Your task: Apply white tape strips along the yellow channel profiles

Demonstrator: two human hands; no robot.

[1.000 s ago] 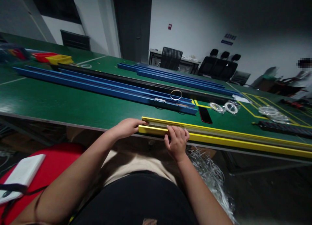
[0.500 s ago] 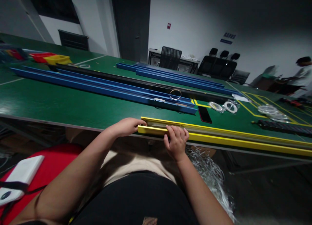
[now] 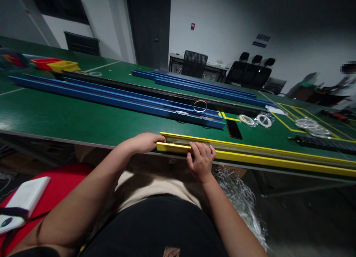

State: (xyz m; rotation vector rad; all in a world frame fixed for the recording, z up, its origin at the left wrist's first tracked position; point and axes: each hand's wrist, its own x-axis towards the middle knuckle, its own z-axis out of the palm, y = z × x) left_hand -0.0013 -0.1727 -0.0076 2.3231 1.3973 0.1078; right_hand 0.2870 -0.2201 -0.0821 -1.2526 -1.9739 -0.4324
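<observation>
A long yellow channel (image 3: pixel 250 161), open at the top, lies along the near edge of the table and runs out of view to the right. My right hand (image 3: pixel 201 158) curls its fingers over the near wall, thumb on the outer face. At the channel's left end, my left hand (image 3: pixel 147 142) is closed, its fingertips reaching in between the two walls. What those fingers pinch, if anything, is hidden. A thin pale strip shows inside the channel between my hands. Beyond it lies a phone (image 3: pixel 234 129), screen up.
Blue channels (image 3: pixel 111 103) and a black one (image 3: pixel 133 89) lie across the green table (image 3: pixel 83 121). Wrapped white rolls (image 3: pixel 264 120) sit right of the phone. Red (image 3: pixel 46 63) and yellow bins (image 3: pixel 63 66) stand far left. Silvery strands (image 3: pixel 239 197) hang below the edge. A person is partly visible far right.
My left fingertips have shifted slightly at the channel's end and show less. The right hand keeps its place on the near wall. The camera view has moved a little.
</observation>
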